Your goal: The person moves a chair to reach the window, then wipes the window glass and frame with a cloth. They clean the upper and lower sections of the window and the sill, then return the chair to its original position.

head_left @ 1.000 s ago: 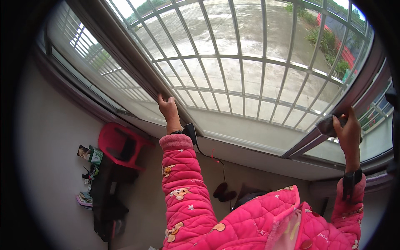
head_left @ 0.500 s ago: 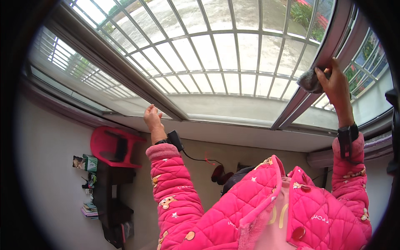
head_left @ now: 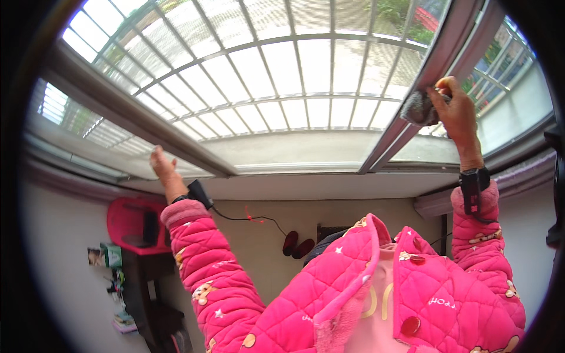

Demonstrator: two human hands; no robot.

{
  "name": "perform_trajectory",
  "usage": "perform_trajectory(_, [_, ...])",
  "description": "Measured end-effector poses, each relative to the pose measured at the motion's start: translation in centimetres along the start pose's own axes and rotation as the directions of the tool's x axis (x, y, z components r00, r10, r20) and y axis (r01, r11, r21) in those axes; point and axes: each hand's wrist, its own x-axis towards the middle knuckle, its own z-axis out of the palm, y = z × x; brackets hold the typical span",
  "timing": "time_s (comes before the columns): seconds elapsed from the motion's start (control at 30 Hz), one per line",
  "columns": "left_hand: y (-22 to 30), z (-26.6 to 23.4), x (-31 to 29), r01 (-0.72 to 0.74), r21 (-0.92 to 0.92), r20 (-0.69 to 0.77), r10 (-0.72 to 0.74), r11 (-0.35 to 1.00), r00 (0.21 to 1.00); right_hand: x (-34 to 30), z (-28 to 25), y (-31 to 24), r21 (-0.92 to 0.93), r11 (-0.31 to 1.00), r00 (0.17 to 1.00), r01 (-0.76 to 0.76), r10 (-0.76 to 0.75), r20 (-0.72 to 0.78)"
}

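A grey cloth (head_left: 419, 109) is bunched against the right upright of the window frame (head_left: 395, 141). My right hand (head_left: 459, 115) grips it from the right side, fingers bent over its edge. My left hand (head_left: 165, 168) is raised near the left window frame bar (head_left: 191, 152), fingers stretched and the thumb apart, with nothing in it. Whether its fingertips touch the frame or the glass, I cannot tell. A dark strap with a small black box (head_left: 200, 194) is on my left wrist, and a similar black device (head_left: 472, 187) on my right wrist.
Metal bars (head_left: 259, 103) stand outside the glass. Below the sill are a red plastic chair (head_left: 134, 226), a dark desk (head_left: 141, 294) and dark red shoes (head_left: 297, 245) on the floor. A black cable (head_left: 235, 219) trails from the left wrist. A purple curtain (head_left: 432, 203) hangs bunched at right.
My left hand has moved left, its fingers stretching out more. My right hand and the cloth have shifted slightly along the right frame upright. The whole view has swung somewhat.
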Motion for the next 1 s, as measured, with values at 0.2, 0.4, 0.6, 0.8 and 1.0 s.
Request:
perform_trajectory(0.2, [3.2, 1.1, 3.7, -0.214, 0.041, -0.060, 0.217, 0.976, 0.974, 0.4, 0.1, -0.2, -0.026, 1.000, 0.997, -0.010, 0.011, 0.074])
perform_trajectory(0.4, [1.5, 3.5, 7.0, -0.370, -0.092, 0.058, 0.376, 0.924, 0.925, 1.2, 0.9, -0.3, -0.011, 0.994, 0.992, -0.108, 0.108, 0.065])
perform_trajectory(0.6, [-2.2, 4.2, 14.0, -0.664, 0.206, 0.074, 0.665, 0.719, 0.743, 2.0, 3.7, -0.5, 0.126, 0.989, 0.993, -0.078, 0.066, 0.102])
perform_trajectory(0.8, [-2.8, 4.6, 16.6, -0.531, 0.117, 0.016, 0.533, 0.839, 0.846, 3.2, 3.3, -1.3, 0.242, 0.970, 0.974, 0.003, -0.058, 0.221])
perform_trajectory(1.0, [-0.5, 4.2, 12.1, -0.440, 0.160, -0.025, 0.449, 0.884, 0.893, 5.6, -0.3, -2.3, -0.101, 0.972, 0.977, 0.211, -0.212, 0.005])
